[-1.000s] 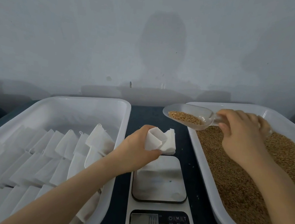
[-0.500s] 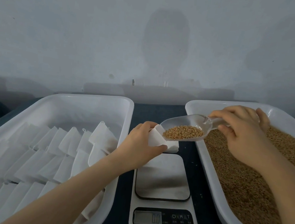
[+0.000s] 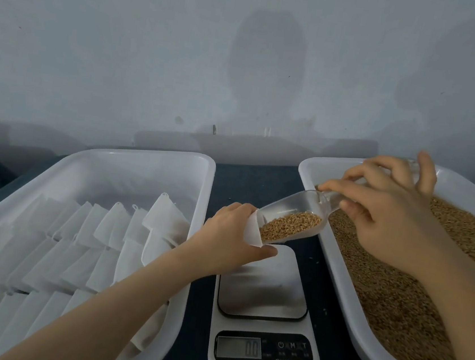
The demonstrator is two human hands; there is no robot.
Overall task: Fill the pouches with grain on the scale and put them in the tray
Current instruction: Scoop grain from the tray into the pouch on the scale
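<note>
Fingers (image 3: 344,188) of the right hand (image 3: 388,223) pinch the clear plastic scoop (image 3: 292,206), tilted with brown grain (image 3: 290,225) into the white fabric pouch (image 3: 251,231) gripped by the left hand (image 3: 232,238).

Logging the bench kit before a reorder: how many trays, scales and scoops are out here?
Trays: 2, the pouch tray and the grain tray
Scale: 1
Scoop: 1
Total: 4

Clear glossy plastic scoop (image 3: 294,213)
</note>
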